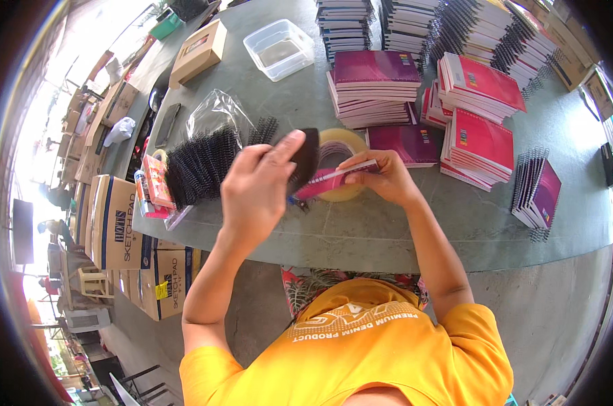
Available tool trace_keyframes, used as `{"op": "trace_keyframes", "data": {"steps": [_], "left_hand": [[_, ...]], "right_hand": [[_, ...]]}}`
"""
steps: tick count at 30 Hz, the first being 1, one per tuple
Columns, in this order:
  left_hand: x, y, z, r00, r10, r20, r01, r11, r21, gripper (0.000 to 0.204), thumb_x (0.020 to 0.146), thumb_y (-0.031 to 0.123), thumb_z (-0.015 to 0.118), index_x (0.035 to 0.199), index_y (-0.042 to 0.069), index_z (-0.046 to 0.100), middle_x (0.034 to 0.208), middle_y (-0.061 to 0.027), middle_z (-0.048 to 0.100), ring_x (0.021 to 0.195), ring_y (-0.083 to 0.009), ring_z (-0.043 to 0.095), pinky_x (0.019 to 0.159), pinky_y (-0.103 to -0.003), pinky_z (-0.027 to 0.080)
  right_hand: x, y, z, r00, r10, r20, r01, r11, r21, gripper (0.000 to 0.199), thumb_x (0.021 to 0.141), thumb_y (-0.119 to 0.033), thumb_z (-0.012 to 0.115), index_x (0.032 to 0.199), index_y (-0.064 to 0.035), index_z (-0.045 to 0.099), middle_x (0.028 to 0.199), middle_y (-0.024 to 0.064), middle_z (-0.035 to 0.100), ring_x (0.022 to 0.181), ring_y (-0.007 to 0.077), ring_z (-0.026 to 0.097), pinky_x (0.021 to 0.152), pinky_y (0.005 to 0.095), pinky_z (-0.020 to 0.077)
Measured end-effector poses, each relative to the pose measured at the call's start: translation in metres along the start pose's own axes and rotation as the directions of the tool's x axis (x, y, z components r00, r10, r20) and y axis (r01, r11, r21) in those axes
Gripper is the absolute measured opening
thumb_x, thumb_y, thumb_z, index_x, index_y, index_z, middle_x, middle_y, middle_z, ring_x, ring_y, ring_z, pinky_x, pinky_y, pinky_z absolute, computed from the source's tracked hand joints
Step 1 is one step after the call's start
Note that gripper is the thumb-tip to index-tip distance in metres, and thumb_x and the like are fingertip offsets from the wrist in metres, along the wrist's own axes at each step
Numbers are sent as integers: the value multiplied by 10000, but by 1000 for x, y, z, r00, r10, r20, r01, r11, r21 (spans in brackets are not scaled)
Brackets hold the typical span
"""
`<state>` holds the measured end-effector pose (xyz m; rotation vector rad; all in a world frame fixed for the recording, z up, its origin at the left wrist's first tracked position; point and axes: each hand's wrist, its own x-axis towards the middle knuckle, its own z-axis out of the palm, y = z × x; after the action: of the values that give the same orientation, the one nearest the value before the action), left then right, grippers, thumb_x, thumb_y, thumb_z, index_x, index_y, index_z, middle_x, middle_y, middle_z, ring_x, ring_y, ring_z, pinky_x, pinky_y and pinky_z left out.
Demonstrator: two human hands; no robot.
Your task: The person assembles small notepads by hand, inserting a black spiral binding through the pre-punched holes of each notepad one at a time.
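Observation:
My left hand (255,189) is closed on a dark, rounded, flat object (308,152); motion blur hides its exact kind. In my right hand (387,177) a thin pink and purple notebook (330,181) is gripped by its right end, seen nearly edge-on. The notebook's left end reaches below the dark object; I cannot tell whether they touch. Just behind the notebook lies a large roll of clear tape (347,140). A pile of black binding coils (201,169) sits left of my left hand, partly in a clear plastic bag (218,111).
Purple notebooks (377,71) and red notebooks (482,139) are stacked at the right. Coil-bound notebooks (536,189) lie near the right edge, with tall stacks (408,27) behind. A clear plastic tub (279,51) and cardboard box (198,53) stand far left. Cartons (120,223) stand beside the table.

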<state>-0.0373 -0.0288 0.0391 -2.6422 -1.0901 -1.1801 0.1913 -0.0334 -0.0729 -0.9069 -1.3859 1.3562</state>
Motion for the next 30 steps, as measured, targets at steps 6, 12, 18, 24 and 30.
{"op": "trace_keyframes", "data": {"steps": [6, 12, 18, 24, 30], "left_hand": [[-11, 1, 10, 947, -140, 290, 158, 987, -40, 388, 798, 41, 626, 1185, 39, 600, 1060, -92, 652, 837, -223, 617, 756, -314, 484], [1, -2, 23, 993, -115, 24, 117, 981, -152, 409, 777, 83, 648, 1174, 175, 615, 976, -110, 644, 827, -258, 617, 737, -341, 501], [1, 8, 28, 975, -54, 215, 106, 965, -238, 388, 772, 43, 640, 1149, 133, 622, 923, -100, 629, 792, -224, 624, 701, -344, 509], [-10, 15, 37, 832, -11, 555, 127, 977, -172, 344, 827, 76, 645, 1167, 44, 614, 984, -92, 651, 843, -175, 612, 798, -317, 483], [0, 16, 35, 928, -71, 365, 143, 974, -176, 376, 779, 52, 670, 1151, 98, 637, 1007, -120, 659, 890, -233, 626, 819, -317, 480]], "right_hand": [[4, 1, -2, 985, -47, -166, 72, 987, 144, 223, 794, 8, 674, 1017, 5, 660, 927, 45, 675, 850, 69, 604, 754, 225, 500], [2, 4, -5, 981, 62, -183, -53, 997, 50, 237, 789, 31, 665, 1023, -3, 658, 963, 40, 674, 839, 77, 611, 747, 214, 500], [-4, 0, 0, 997, 34, -70, -24, 989, 145, 244, 817, 40, 627, 1055, -5, 653, 971, 35, 671, 872, 66, 598, 776, 213, 486], [2, 9, -1, 992, -103, -69, 100, 994, -39, 290, 853, 21, 584, 1142, 2, 608, 979, 54, 670, 885, 74, 589, 797, 227, 471], [0, 7, 2, 998, -29, -59, 34, 995, 88, 327, 842, 81, 556, 1165, 40, 575, 1021, 51, 656, 942, 71, 579, 832, 224, 459]]}}
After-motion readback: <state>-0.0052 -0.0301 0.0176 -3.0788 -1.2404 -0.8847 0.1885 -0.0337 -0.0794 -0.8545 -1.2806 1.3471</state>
